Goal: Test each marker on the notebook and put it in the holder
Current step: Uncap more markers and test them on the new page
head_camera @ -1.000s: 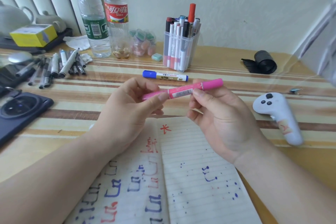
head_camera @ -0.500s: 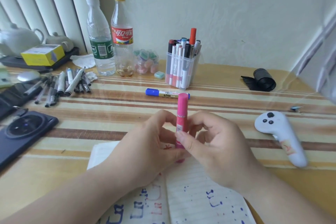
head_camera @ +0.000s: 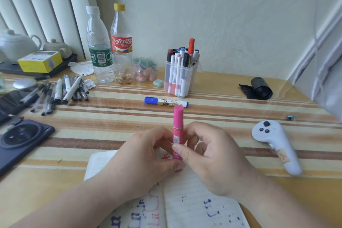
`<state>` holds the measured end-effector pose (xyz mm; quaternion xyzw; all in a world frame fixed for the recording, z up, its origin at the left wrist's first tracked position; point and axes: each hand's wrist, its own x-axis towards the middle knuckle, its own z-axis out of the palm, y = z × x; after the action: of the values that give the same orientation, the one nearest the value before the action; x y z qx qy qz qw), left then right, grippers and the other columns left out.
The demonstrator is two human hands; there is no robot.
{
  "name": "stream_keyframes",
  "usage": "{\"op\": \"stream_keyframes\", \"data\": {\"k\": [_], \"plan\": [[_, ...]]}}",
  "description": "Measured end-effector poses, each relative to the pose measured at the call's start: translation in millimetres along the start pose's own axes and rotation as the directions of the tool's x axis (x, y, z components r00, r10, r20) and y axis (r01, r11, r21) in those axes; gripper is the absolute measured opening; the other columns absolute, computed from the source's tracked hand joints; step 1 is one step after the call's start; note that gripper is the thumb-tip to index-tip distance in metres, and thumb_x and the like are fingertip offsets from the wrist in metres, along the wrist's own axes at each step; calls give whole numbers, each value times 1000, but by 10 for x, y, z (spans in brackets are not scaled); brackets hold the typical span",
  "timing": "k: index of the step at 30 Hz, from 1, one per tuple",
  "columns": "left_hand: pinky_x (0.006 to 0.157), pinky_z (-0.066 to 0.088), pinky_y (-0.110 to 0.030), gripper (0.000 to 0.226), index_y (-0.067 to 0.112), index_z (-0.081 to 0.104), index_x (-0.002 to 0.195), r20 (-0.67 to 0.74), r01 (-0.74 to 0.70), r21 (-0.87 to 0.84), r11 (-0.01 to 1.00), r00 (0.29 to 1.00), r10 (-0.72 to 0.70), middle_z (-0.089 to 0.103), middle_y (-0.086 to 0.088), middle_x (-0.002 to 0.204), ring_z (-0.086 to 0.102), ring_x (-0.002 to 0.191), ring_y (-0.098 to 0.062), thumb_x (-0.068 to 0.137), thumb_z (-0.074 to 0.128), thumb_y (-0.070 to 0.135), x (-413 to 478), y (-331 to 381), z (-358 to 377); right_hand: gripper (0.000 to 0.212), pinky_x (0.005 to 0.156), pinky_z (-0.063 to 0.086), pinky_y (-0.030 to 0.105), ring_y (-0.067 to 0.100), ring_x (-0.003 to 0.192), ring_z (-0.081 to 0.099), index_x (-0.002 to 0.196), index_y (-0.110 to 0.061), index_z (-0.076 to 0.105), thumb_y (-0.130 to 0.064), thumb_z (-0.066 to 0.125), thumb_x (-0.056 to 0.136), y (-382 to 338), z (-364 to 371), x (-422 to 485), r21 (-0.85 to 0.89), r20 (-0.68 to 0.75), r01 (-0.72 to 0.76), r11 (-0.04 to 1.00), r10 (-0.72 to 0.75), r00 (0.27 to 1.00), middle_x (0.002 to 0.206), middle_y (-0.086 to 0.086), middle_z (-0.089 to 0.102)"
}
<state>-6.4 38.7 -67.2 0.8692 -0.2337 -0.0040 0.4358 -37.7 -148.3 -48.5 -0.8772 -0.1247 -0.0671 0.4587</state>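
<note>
**Pink marker [head_camera: 178,127] upright over notebook, both hands on it**

Pink marker stands approx. vertical, flat end up, low end hidden btw. the two hands. It sits just above the top edge of the open notebook [head_camera: 194,205] on the striped table [head_camera: 111,116].

Right hand [head_camera: 212,157] pinches the barrel at mid-length. Its thumb [head_camera: 180,151] lies flat on the label, index curled round the far side, other fingers folded loosely behind. Left hand [head_camera: 140,163] curls thumb & fingers round the low end, where a bit of pink shows under the thumb. Can't tell if that bit is cap or tip, or whether the cap is on.

Handling, my read: light, stiff plastic tube, smooth & a bit slippery, esp. on the glossy label. Won't bend or break, but prob. rolls if laid on the table. Best hold is mid barrel w/ thumb opposite index, as the right hand has it, leaving the end free for the other hand. Cap prob. wants a straight pull or push along the axis, not a sideways wrench. A wet tip could smear skin or page, so keep fingers off it.

Holder [head_camera: 193,79] stands well apart at the back of the table, already packed w/ markers. Slotting in means finding a narrow gap w/ the marker kept vertical. Blue marker [head_camera: 166,101] lies just in front of it, btw. holder & hands, not yet stowed.
</note>
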Motion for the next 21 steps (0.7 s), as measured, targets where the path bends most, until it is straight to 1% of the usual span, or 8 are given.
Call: {"op": "stream_keyframes", "data": {"k": [3, 6, 10, 12, 14, 16, 18, 21], "plan": [[77, 51, -23, 35, 40, 66, 103, -5, 8, 31, 999, 1000, -8, 70, 30, 93, 65, 88, 0, 74, 85, 40, 8, -32, 1, 9, 56, 40, 18, 7, 58, 54, 91, -33, 68, -28, 76, 88, 33, 22, -36, -49, 37, -40, 998, 42, 998, 80, -15, 64], [68, 47, -16, 39, 42, 60, 107, 26, 31, 51, 998, 999, -32, 68, 31, 94, 62, 79, 0, 76, 83, 39, 19, -61, 11, 10, 64, 49, 30, 22, 64, 57, 93, -34, 69, -32, 77, 87, 94, 22, -38, -32, 82, -92, 995, 95, 992, 82, -10, 67], [75, 49, -18, 44, 42, 58, 111, 60, 8, 32, 999, 998, -10, 69, 30, 98, 65, 87, -1, 75, 83, 38, 34, -115, 16, 8, 58, 42, 15, 1, 57, 48, 91, -33, 72, -30, 78, 87, 123, 2, -22, -42, 171, -146, 988, 151, 974, 66, -17, 61], [77, 49, -17, 45, 43, 59, 111, 39, -13, 24, 1000, 999, 12, 68, 30, 100, 65, 91, -1, 75, 84, 42, 37, -143, 20, 8, 60, 44, 16, 3, 59, 52, 93, -32, 71, -30, 77, 88, 122, -18, -9, -33, 168, -142, 989, 145, 975, 70, -11, 65], [79, 49, -15, 46, 46, 57, 113, -12, -23, -16, 1000, 1000, 23, 66, 29, 103, 65, 94, -1, 76, 85, 41, 32, -169, 21, 5, 71, 53, 26, 11, 69, 62, 96, -28, 70, -31, 71, 93, 125, -31, 6, -5, 151, -108, 994, 108, 983, 82, -5, 70], [87, 50, -19, 57, 49, 51, 124, -63, -42, -140, 989, 997, 34, 65, 21, 108, 65, 102, -5, 81, 82, 29, 36, -183, 15, 11, 80, 54, 41, 19, 77, 63, 101, -23, 67, -34, 63, 99, 142, -49, 6, 0, 158, -76, 997, 75, 985, 84, 0, 68], [89, 55, -32, 68, 46, 44, 136, -141, -72, -416, 907, 990, 14, 68, 6, 112, 67, 104, -16, 84, 76, 16, 57, -177, -10, 16, 78, 53, 48, 25, 77, 59, 105, -23, 64, -37, 59, 101, 163, -79, 10, -8, 181, -69, 998, 69, 981, 82, 5, 62], [78, 61, -40, 55, 30, 55, 134, -222, -82, -696, 713, 969, -105, 72, -15, 99, 70, 83, -27, 86, 73, 11, 95, -110, -65, 18, 63, 47, 33, 18, 67, 50, 117, -42, 66, -36, 59, 101, 159, -142, -6, 30, 232, -78, 997, 68, 970, 77, 2, 54]]}}
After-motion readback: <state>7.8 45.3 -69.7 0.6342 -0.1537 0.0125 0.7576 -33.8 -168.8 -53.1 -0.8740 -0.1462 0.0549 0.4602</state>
